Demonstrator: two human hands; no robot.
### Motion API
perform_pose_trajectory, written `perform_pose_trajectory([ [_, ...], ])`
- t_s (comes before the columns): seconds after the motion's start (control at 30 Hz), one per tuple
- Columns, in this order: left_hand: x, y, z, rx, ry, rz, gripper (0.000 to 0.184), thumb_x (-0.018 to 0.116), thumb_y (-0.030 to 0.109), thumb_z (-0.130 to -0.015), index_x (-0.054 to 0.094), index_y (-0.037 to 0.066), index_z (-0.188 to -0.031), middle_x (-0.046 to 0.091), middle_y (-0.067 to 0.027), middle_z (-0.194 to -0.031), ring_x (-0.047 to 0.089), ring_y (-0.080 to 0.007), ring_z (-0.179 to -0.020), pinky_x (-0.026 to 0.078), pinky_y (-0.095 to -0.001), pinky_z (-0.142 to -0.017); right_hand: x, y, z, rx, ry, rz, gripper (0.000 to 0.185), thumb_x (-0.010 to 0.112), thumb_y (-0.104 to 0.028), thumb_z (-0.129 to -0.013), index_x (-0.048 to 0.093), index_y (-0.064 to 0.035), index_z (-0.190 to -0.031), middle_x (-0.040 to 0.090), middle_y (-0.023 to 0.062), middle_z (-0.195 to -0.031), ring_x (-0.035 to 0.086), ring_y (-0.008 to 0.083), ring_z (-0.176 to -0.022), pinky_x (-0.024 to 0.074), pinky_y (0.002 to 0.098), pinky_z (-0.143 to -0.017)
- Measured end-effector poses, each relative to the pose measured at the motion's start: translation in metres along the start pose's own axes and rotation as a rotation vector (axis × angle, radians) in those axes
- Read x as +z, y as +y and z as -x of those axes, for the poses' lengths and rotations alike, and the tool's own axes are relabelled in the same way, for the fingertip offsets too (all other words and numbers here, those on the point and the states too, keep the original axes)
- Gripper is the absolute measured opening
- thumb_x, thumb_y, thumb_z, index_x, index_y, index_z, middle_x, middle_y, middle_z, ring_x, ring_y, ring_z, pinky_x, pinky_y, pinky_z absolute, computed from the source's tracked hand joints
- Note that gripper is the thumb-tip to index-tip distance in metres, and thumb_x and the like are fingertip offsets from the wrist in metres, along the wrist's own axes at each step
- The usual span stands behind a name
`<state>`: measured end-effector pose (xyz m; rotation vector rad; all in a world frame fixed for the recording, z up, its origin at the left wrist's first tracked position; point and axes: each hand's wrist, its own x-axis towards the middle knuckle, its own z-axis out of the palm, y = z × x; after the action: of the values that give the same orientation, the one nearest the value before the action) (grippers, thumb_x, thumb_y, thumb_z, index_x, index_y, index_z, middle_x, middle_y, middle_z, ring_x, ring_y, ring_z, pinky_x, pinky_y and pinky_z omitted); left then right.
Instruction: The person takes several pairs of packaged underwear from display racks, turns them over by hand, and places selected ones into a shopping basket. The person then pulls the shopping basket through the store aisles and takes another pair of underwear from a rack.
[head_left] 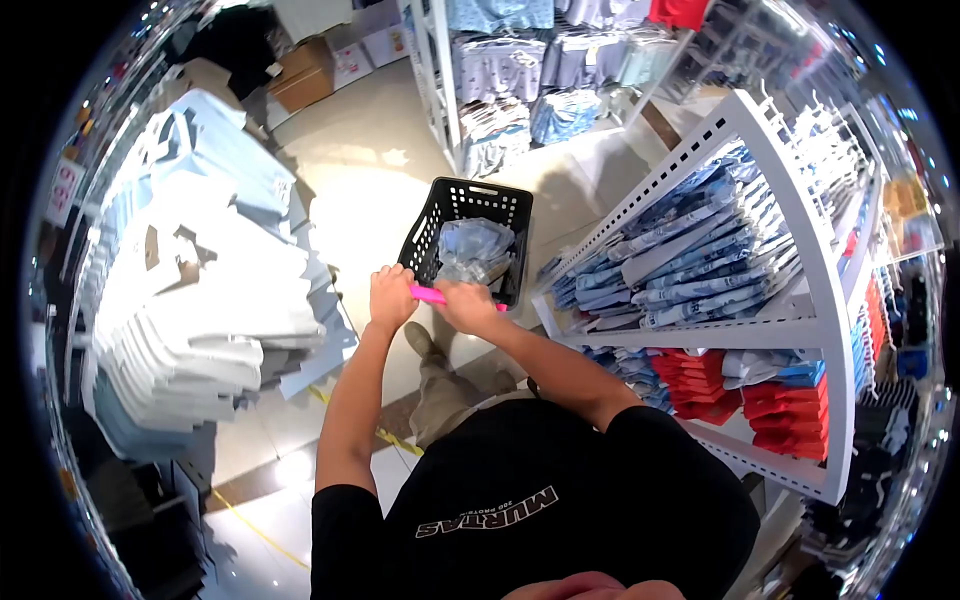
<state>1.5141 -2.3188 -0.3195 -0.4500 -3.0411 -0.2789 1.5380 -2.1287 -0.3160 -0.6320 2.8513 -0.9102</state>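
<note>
A black plastic shopping basket (408, 240) with slotted walls stands in front of me above the pale floor. In it lie several clear plastic bags (475, 245) with bluish and dark contents I cannot make out. Along the near side of the basket runs a pink handle (428, 294). My left hand (393, 297) is closed at the handle's left end. Closed over its middle and right part is my right hand (466, 305), with the fingers partly hidden from above.
White shirts (210, 300) hang in a dense row on my left. To the right, a white metal rack (830, 330) carries stacked blue garments (690, 250) and red ones (790, 415). Another clothes rack (440, 70) stands ahead. Cardboard boxes (302, 75) sit at the far left.
</note>
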Motion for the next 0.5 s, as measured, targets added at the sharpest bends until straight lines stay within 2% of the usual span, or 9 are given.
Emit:
perform_pose_trajectory([
  [0.13,0.007,-0.018,-0.058,0.105,0.049,0.083,0.012,0.066,0.022,-0.08,0.063,0.011,-0.076,0.059,-0.008,-0.087,0.056,-0.028,-0.092,0.042,-0.042,-0.08,-0.009,0.014,-0.041,0.089,0.074,0.059,0.025,0.067,-0.031,-0.085,0.061,-0.0087,-0.096,0.069,0.015,-0.082,0.068,0.035,-0.077,0.053,0.0472,-0.07],
  [0.23,0.016,-0.029,-0.1,0.197,0.036,0.154,0.013,0.071,0.019,-0.074,0.063,0.011,-0.08,0.06,-0.0076,-0.091,0.056,-0.0277,-0.095,0.042,-0.0423,-0.081,-0.013,0.031,-0.063,0.131,0.166,0.108,0.026,0.067,-0.033,-0.084,0.064,-0.0092,-0.093,0.07,0.014,-0.085,0.069,0.0343,-0.079,0.0535,0.0459,-0.072],
  [0.3,0.015,-0.034,-0.125,0.265,0.02,0.177,0.02,0.074,0.016,-0.069,0.062,0.01,-0.083,0.06,-0.0071,-0.095,0.056,-0.0277,-0.098,0.042,-0.0424,-0.082,-0.02,0.037,-0.082,0.232,0.138,0.108,0.026,0.067,-0.034,-0.083,0.064,-0.01,-0.094,0.07,0.014,-0.084,0.069,0.0346,-0.079,0.0534,0.0461,-0.071],
  [0.37,0.013,-0.038,-0.15,0.31,-0.027,0.194,0.02,0.074,0.016,-0.068,0.062,0.01,-0.083,0.06,-0.0073,-0.095,0.056,-0.0277,-0.098,0.042,-0.0424,-0.083,-0.028,0.04,-0.101,0.364,0.08,0.126,0.026,0.067,-0.034,-0.081,0.065,-0.0119,-0.095,0.07,0.0137,-0.083,0.068,0.0347,-0.078,0.0534,0.0469,-0.071],
  [0.47,0.024,-0.042,-0.189,0.384,0.003,0.224,0.016,0.072,0.012,-0.067,0.063,0.009,-0.081,0.061,-0.0082,-0.092,0.058,-0.0286,-0.095,0.043,-0.0426,-0.082,-0.03,0.053,-0.121,0.446,0.165,0.159,0.025,0.068,-0.033,-0.079,0.066,-0.0108,-0.089,0.07,0.0129,-0.081,0.069,0.0341,-0.077,0.0534,0.0471,-0.07],
  [0.5,0.032,-0.042,-0.202,0.412,0.028,0.234,0.015,0.071,0.011,-0.067,0.064,0.009,-0.081,0.062,-0.0084,-0.091,0.058,-0.0289,-0.094,0.043,-0.0425,-0.082,-0.029,0.059,-0.124,0.409,0.271,0.145,0.023,0.069,-0.032,-0.077,0.066,-0.0102,-0.082,0.069,0.0128,-0.078,0.069,0.0335,-0.076,0.0535,0.0473,-0.069],
])
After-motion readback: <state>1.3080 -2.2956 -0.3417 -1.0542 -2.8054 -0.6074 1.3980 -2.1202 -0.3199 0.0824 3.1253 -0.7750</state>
